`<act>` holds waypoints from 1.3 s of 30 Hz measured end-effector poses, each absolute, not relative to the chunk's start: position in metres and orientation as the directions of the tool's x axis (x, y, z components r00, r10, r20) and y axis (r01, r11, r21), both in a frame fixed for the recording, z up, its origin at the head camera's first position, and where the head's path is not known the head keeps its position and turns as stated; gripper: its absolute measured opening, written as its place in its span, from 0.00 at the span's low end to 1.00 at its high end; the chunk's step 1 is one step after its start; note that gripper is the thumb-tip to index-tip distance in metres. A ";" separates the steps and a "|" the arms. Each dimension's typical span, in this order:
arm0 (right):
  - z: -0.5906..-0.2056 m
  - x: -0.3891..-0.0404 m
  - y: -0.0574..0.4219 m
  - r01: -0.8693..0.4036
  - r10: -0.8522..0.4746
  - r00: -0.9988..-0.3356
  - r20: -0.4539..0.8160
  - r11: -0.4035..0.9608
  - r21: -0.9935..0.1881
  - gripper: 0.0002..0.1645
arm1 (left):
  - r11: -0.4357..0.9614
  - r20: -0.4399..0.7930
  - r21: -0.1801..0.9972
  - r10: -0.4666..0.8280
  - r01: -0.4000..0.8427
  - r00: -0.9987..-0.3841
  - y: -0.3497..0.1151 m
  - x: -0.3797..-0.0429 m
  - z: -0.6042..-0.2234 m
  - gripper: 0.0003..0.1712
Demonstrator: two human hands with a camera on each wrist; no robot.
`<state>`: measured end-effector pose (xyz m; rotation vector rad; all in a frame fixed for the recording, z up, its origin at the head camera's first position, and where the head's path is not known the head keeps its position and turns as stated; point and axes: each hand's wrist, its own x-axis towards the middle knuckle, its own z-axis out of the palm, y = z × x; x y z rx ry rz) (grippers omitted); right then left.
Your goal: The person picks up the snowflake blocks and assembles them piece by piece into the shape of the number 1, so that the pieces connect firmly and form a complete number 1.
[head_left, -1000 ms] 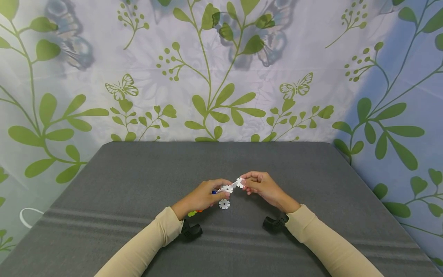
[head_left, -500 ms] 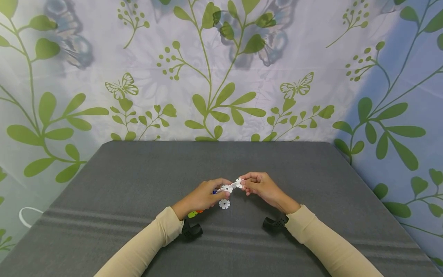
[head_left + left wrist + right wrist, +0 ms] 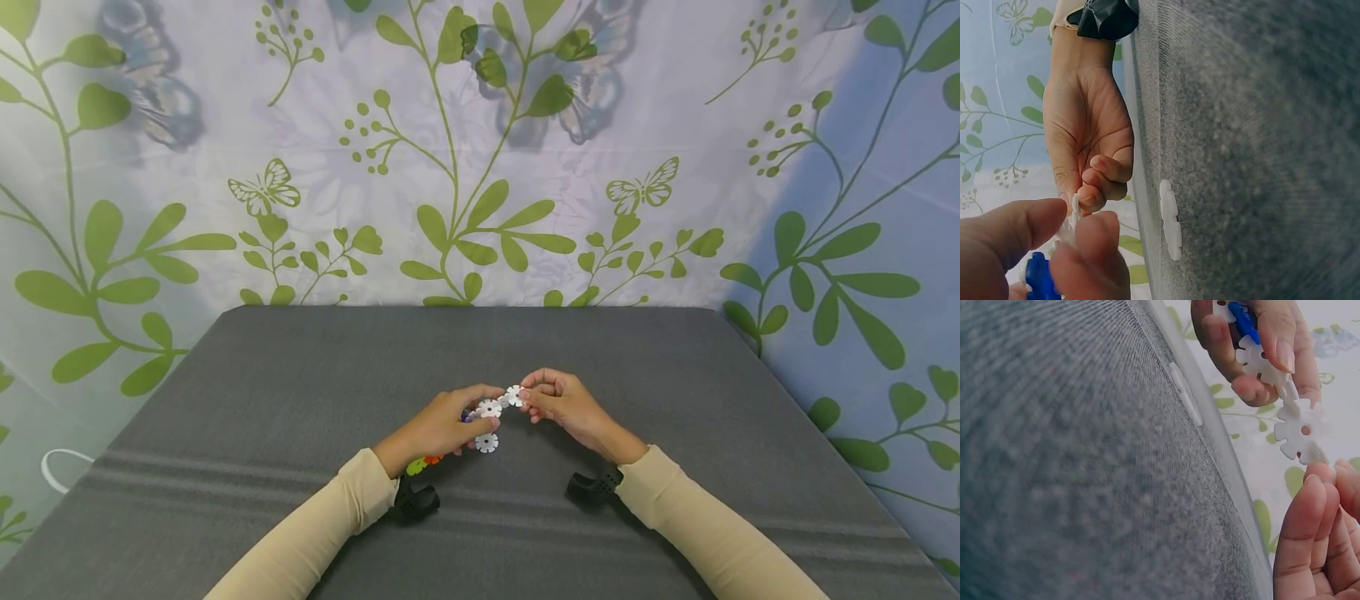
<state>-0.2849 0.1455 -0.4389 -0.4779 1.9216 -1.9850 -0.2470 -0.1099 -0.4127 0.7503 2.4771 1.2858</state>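
My left hand [image 3: 441,423] pinches a white snowflake disc [image 3: 490,408] with notched edges. In the right wrist view a blue disc [image 3: 1245,324] is joined to that white one, partly hidden by fingers. My right hand [image 3: 567,408] pinches the rim of another white snowflake disc [image 3: 1298,430] between thumb and fingertips. The two white discs are linked through a white piece seen nearly edge-on between them. Both hands hold this chain raised above the table.
One loose white disc [image 3: 486,442] lies on the grey table [image 3: 615,350], just below the left fingertips. A green disc [image 3: 416,467] and an orange disc [image 3: 432,459] show under the left wrist. Behind the table hangs a leaf-patterned cloth [image 3: 480,167].
The right hand has shifted very slightly left, and its white disc has come a little nearer the left hand. The left hand stays almost in place.
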 end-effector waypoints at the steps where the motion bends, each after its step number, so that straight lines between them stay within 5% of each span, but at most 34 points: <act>1: -0.439 -0.285 0.145 0.006 -0.462 -0.887 0.011 -0.035 -0.999 0.05 | 0.475 0.016 0.816 0.551 0.329 -0.834 -0.110 -0.247 -0.413 0.28; 39: -0.439 -0.280 0.139 -0.010 -0.430 -0.903 -0.004 0.031 -0.999 0.13 | 0.465 0.084 0.794 0.555 0.392 -0.827 -0.119 -0.252 -0.411 0.31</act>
